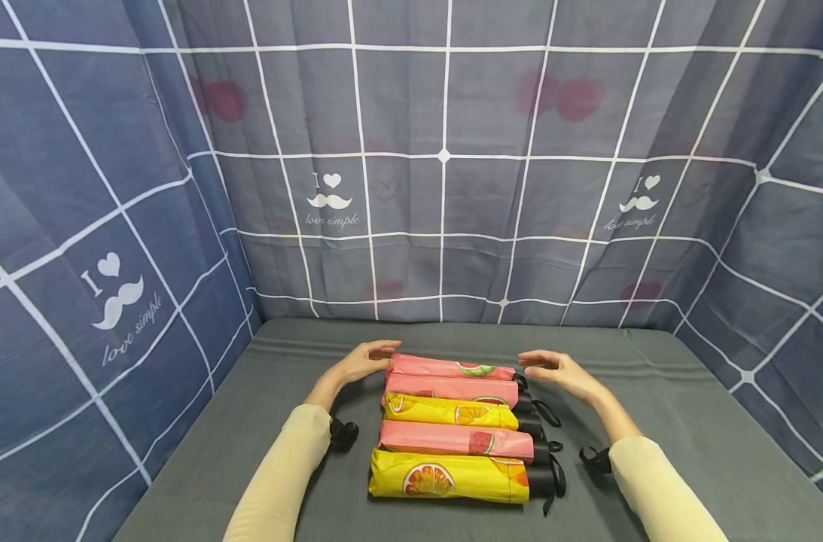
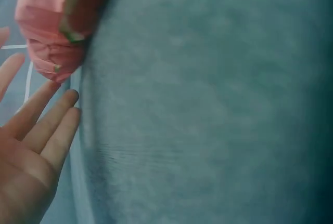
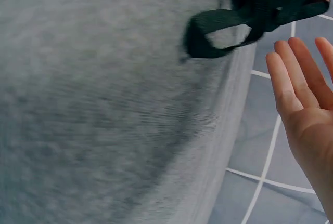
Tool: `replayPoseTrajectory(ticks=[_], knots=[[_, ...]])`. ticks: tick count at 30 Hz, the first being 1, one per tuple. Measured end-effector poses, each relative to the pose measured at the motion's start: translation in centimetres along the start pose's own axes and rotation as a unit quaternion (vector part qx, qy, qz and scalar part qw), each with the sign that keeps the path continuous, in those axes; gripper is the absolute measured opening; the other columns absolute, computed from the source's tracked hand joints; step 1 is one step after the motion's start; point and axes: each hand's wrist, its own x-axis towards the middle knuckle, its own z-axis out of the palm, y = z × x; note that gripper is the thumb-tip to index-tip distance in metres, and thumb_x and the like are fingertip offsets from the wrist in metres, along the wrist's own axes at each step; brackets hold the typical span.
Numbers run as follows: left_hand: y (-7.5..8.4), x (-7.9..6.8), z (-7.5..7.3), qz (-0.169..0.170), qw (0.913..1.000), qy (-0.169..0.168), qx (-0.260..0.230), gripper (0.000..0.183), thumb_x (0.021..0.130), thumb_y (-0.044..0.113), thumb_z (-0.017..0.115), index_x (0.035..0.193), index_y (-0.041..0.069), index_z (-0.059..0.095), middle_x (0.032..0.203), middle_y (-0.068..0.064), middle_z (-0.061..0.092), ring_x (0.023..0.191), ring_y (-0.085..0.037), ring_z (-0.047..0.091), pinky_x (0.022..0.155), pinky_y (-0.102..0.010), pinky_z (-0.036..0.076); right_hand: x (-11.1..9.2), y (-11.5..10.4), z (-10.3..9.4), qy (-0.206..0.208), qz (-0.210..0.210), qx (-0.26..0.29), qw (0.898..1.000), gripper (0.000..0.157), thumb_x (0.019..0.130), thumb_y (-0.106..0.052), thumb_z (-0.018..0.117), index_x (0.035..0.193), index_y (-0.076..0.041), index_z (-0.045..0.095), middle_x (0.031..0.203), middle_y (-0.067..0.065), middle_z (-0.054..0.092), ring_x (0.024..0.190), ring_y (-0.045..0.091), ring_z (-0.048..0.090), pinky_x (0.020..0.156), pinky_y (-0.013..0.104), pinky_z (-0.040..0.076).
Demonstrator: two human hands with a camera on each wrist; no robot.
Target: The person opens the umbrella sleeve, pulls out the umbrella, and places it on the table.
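Near far edge of grey tabletop (image 1: 689,421): farthest of five umbrellas (image 1: 438,366), between left hand (image 1: 360,363) and right hand (image 1: 568,378), apart, loose-fingered.

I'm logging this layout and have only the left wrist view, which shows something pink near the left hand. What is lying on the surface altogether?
Observer: Five folded umbrellas side by side: three pink umbrellas and two yellow umbrellas.

Operator: What's at the ends away from the left hand?

Observer: Black handles, seen at the row's right-hand end in the head view.

Operator: And where is the right hand?

Observer: The right hand is beside the handle ends of the far pink umbrellas, gripping nothing.
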Motion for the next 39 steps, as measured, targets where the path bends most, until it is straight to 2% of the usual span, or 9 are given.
replayPoseTrajectory(ticks=[6, 10, 13, 15, 20, 29, 32, 36, 39], knots=[[-1.1, 0.0, 0.4, 0.023, 0.9997, 0.0, -0.01, 0.048, 0.094, 0.004, 0.057, 0.136, -0.011, 0.041, 0.135, -0.031, 0.043, 0.117, -0.041, 0.049, 0.09, -0.04, 0.046, -0.2, 1.3, 0.8, -0.03, -0.006, 0.011, 0.999, 0.047, 0.092, -0.016, 0.061, 0.13, 0.009, 0.049, 0.127, 0.027, 0.052, 0.106, 0.02, 0.057, 0.085, 0.031, 0.049], [-0.8, 0.0, 0.6, 0.031, 0.9993, -0.005, -0.021, 0.045, 0.093, -0.001, 0.055, 0.133, -0.015, 0.041, 0.128, -0.032, 0.048, 0.112, -0.044, 0.051, 0.087, -0.034, 0.048, -0.1, 2.0, 1.1, -0.035, -0.003, 0.022, 0.999, 0.046, 0.09, -0.012, 0.063, 0.127, 0.011, 0.05, 0.123, 0.029, 0.053, 0.101, 0.02, 0.06, 0.081, 0.026, 0.05], [-0.9, 0.0, 0.9, 0.022, 0.9985, -0.005, -0.05, 0.045, 0.093, -0.003, 0.054, 0.133, -0.017, 0.04, 0.127, -0.033, 0.049, 0.114, -0.042, 0.05, 0.088, -0.032, 0.047, 0.1, 2.4, 1.2, -0.034, -0.006, 0.016, 0.999, 0.044, 0.09, -0.01, 0.063, 0.125, 0.013, 0.051, 0.12, 0.029, 0.056, 0.099, 0.021, 0.061, 0.08, 0.027, 0.05], [-1.7, 0.2, 1.1, 0.01, 0.9975, 0.0, -0.07, 0.047, 0.093, -0.001, 0.056, 0.134, -0.015, 0.04, 0.128, -0.03, 0.05, 0.117, -0.038, 0.049, 0.09, -0.032, 0.046, 0.2, 2.6, 1.2, -0.033, -0.006, 0.013, 0.999, 0.043, 0.09, -0.01, 0.063, 0.124, 0.013, 0.052, 0.118, 0.029, 0.056, 0.097, 0.018, 0.062, 0.079, 0.028, 0.051], [-2.0, 0.2, 1.3, -0.005, 0.9951, 0.001, -0.099, 0.051, 0.092, 0.001, 0.059, 0.136, -0.013, 0.038, 0.13, -0.029, 0.049, 0.117, -0.034, 0.049, 0.09, -0.032, 0.045, 0.2, 2.9, 1.3, -0.033, 0.0, 0.01, 0.999, 0.045, 0.089, -0.011, 0.065, 0.124, 0.015, 0.051, 0.117, 0.029, 0.057, 0.094, 0.016, 0.062, 0.079, 0.03, 0.052], [-1.7, 0.5, 1.5, -0.022, 0.9951, 0.042, -0.087, 0.052, 0.09, 0.005, 0.062, 0.134, -0.014, 0.042, 0.127, -0.028, 0.051, 0.114, -0.032, 0.052, 0.089, -0.035, 0.048, 0.7, 3.4, 1.3, -0.031, -0.032, 0.015, 0.999, 0.039, 0.088, 0.0, 0.062, 0.119, 0.021, 0.05, 0.107, 0.028, 0.061, 0.088, 0.006, 0.061, 0.075, 0.026, 0.052], [-1.5, 0.8, 1.5, -0.029, 0.994, 0.054, -0.091, 0.053, 0.088, 0.006, 0.063, 0.133, -0.014, 0.042, 0.125, -0.028, 0.053, 0.111, -0.031, 0.054, 0.087, -0.035, 0.049, 0.9, 3.4, 1.2, -0.017, -0.034, 0.02, 0.999, 0.04, 0.088, 0.0, 0.063, 0.119, 0.021, 0.05, 0.107, 0.029, 0.06, 0.088, 0.006, 0.062, 0.075, 0.025, 0.052], [-0.8, 1.3, 1.1, -0.031, 0.993, 0.069, -0.09, 0.054, 0.087, 0.006, 0.064, 0.133, -0.015, 0.042, 0.123, -0.028, 0.054, 0.106, -0.027, 0.057, 0.084, -0.035, 0.05, 1.2, 2.8, 0.8, 0.024, -0.033, 0.047, 0.998, 0.039, 0.089, -0.001, 0.063, 0.12, 0.019, 0.051, 0.109, 0.026, 0.061, 0.089, 0.006, 0.062, 0.076, 0.025, 0.052], [0.1, 1.8, 0.5, -0.029, 0.9919, 0.088, -0.087, 0.053, 0.087, 0.005, 0.064, 0.132, -0.013, 0.045, 0.123, -0.027, 0.055, 0.1, -0.023, 0.059, 0.083, -0.033, 0.05, 1.5, 1.9, 0.5, 0.04, -0.036, 0.106, 0.993, 0.04, 0.09, 0.002, 0.059, 0.122, 0.021, 0.046, 0.109, 0.019, 0.062, 0.091, 0.008, 0.063, 0.082, 0.035, 0.051]])
